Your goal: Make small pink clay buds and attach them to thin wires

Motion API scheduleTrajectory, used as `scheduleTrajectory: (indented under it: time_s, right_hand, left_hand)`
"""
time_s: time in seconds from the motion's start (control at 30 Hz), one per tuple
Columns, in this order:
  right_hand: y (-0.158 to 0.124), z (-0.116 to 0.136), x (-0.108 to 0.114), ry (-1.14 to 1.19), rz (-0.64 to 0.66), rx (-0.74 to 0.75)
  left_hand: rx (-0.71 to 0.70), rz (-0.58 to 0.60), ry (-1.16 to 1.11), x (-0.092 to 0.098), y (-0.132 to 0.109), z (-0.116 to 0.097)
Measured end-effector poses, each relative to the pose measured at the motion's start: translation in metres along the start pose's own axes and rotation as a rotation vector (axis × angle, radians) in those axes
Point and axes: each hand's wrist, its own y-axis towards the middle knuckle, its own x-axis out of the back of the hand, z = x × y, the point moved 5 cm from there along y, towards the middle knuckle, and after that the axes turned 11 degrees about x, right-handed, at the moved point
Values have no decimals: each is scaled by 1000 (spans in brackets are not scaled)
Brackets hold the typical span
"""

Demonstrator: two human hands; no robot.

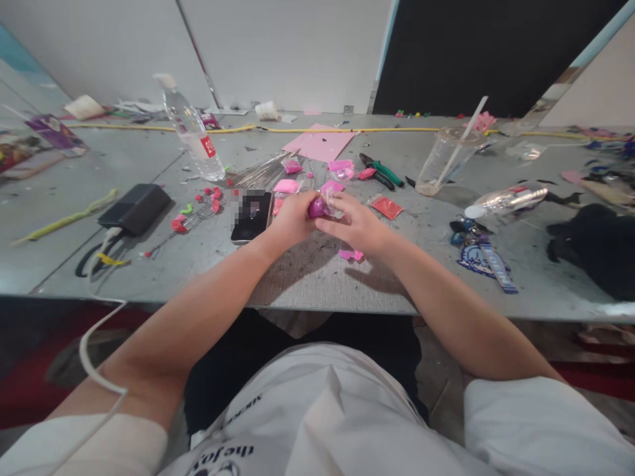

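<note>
Over the middle of the table, my left hand (294, 219) is closed round a shiny purple lump (316, 208), perhaps clay in plastic. Crinkled clear plastic (333, 198) sticks out beside the lump. My right hand (361, 223) curls in from the other side, its fingers on that plastic; their tips are partly hidden. Small pink-purple pieces (351, 254) lie below my hands. Pink packets (286, 186) and a red packet (386, 207) are close by. A phone (252, 217) lies left of my left hand.
A bottle (191, 129) stands back left; a straw cup (449, 162) stands right. Pliers (381, 172), thin wires (262, 170) and pink paper (320, 142) lie behind my hands. A black adapter (135, 209) is left, keys with a charm (483, 258) and a lying bottle (508, 199) right.
</note>
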Motion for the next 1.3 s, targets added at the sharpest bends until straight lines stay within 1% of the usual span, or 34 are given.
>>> scheduleTrajectory:
  time_s: [0.13, 0.2, 0.27, 0.33, 0.4, 0.43, 0.5, 0.57, 0.67, 0.73, 0.83, 0.97, 1.07, 1.13, 1.23, 1.3]
  right_hand:
    - [2, 0, 5, 125, 15, 7]
    - [1, -1, 6, 183, 23, -22]
    - [0, -2, 3, 224, 61, -41]
    - [-2, -2, 0, 174, 119, -30]
    - [-3, -4, -1, 37, 151, -17]
    - [-4, -6, 0, -37, 145, -12]
    - [-3, -8, 4, -156, 85, 22]
    - [-1, -7, 10, -223, -15, 94]
    - [1, -4, 19, -184, -148, 166]
    - [2, -3, 21, -131, -204, 176]
    - [2, 0, 23, -96, -263, 200]
    - [0, 2, 23, -73, -315, 234]
    - [-2, 5, 26, -69, -373, 232]
    - [-2, 8, 26, -60, -405, 228]
    - [-1, 10, 25, -35, -427, 209]
    - [-1, 9, 24, -16, -434, 197]
  left_hand:
    - [33, -4, 2, 1, 0, 1]
    - [60, -8, -7, 1, 0, 2]
    - [87, -12, -26, 2, 0, 3]
    - [108, -11, -50, 3, 0, 4]
    - [115, 6, -83, 4, 0, 4]
    - [111, 24, -105, 4, 1, 4]
    - [93, 74, -143, 4, 1, 2]
    - [78, 143, -245, 3, 1, 0]
    - [91, 275, -579, 1, 1, -1]
    - [108, 322, -754, 0, 1, -1]
    - [127, 291, -790, 3, 0, -2]
    - [150, 237, -736, 8, -2, -5]
    - [144, 224, -710, 9, -3, -7]
    - [140, 221, -742, 8, -4, -7]
    - [146, 210, -807, 7, -4, -7]
    - [155, 192, -806, 6, -3, -5]
